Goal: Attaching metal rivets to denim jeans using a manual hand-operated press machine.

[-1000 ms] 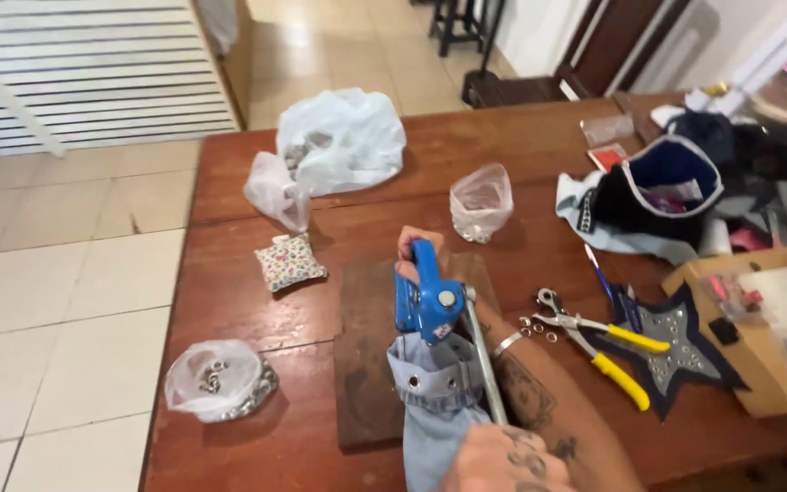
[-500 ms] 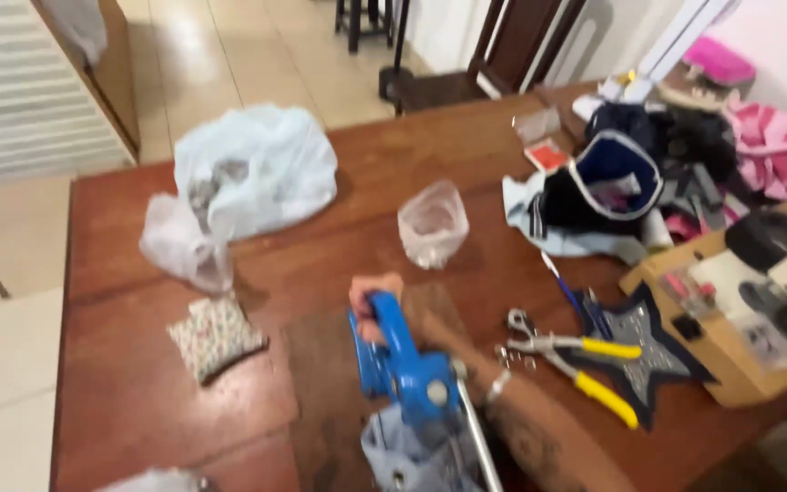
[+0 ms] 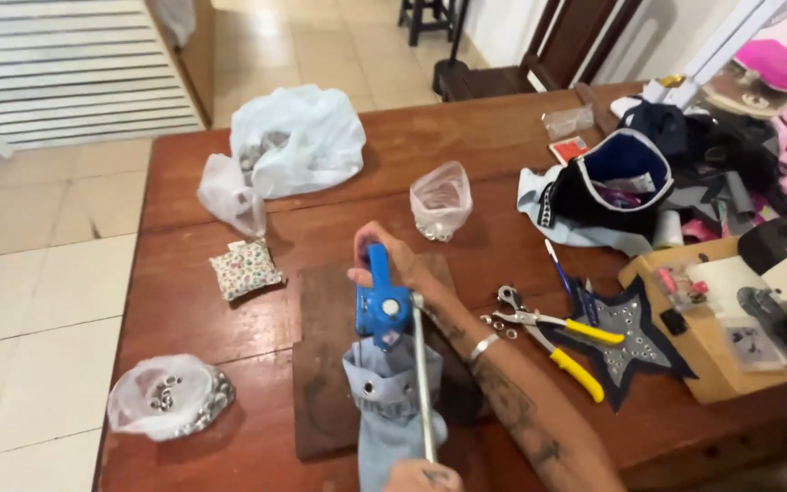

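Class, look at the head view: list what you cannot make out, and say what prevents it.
- Left hand: cut off by the bottom edge; its grip on the metal lever is unseen.
- Denim piece under the blue press: the press hides the contact spot.
- Small metal pieces in the plastic bag: too small to identify.

You are at a home craft corner, by the look of the wooden worktop [image 3: 229,310] on tiled floor [image 3: 38,273], strewn with bags of metal eyelets [image 3: 168,398], a blue hand press [image 3: 381,301], yellow-handled pliers [image 3: 557,342] and heaped fabric [image 3: 730,164].
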